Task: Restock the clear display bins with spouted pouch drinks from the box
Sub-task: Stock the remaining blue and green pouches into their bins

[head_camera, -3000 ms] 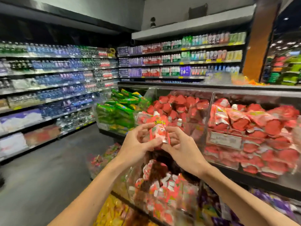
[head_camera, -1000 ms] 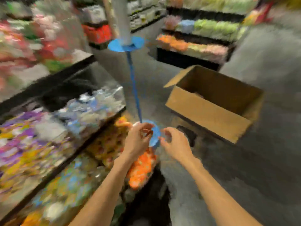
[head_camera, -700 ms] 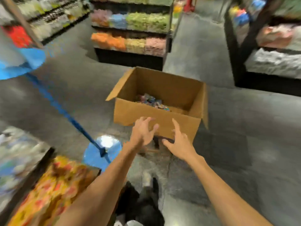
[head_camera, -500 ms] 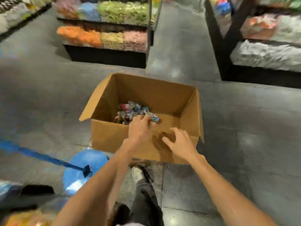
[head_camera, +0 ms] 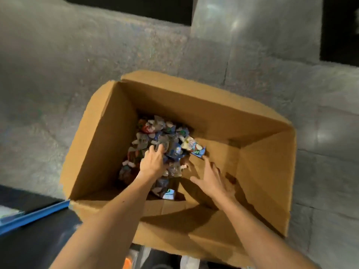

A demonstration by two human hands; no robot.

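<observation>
An open cardboard box [head_camera: 108, 133] stands on the grey floor right below me. A heap of several small spouted pouches [head_camera: 165, 136], mostly blue, white and red, lies in its left half. My left hand [head_camera: 153, 160] is down on the heap with its fingers curling into the pouches; whether it holds one I cannot tell. My right hand [head_camera: 211, 177] hovers inside the box to the right of the heap, fingers spread and straight, holding nothing. The display bins are out of view.
Grey tiled floor [head_camera: 58, 74] surrounds the box. A blue strip [head_camera: 33, 216] on a dark base lies at the lower left. Dark shelf bases [head_camera: 136, 6] run along the top edge, and another [head_camera: 340, 30] stands at the top right.
I have turned from the red-pouch bins to the box on the floor and leaned over it. Both hands have gone from above its near wall down inside, the left onto the heap.
</observation>
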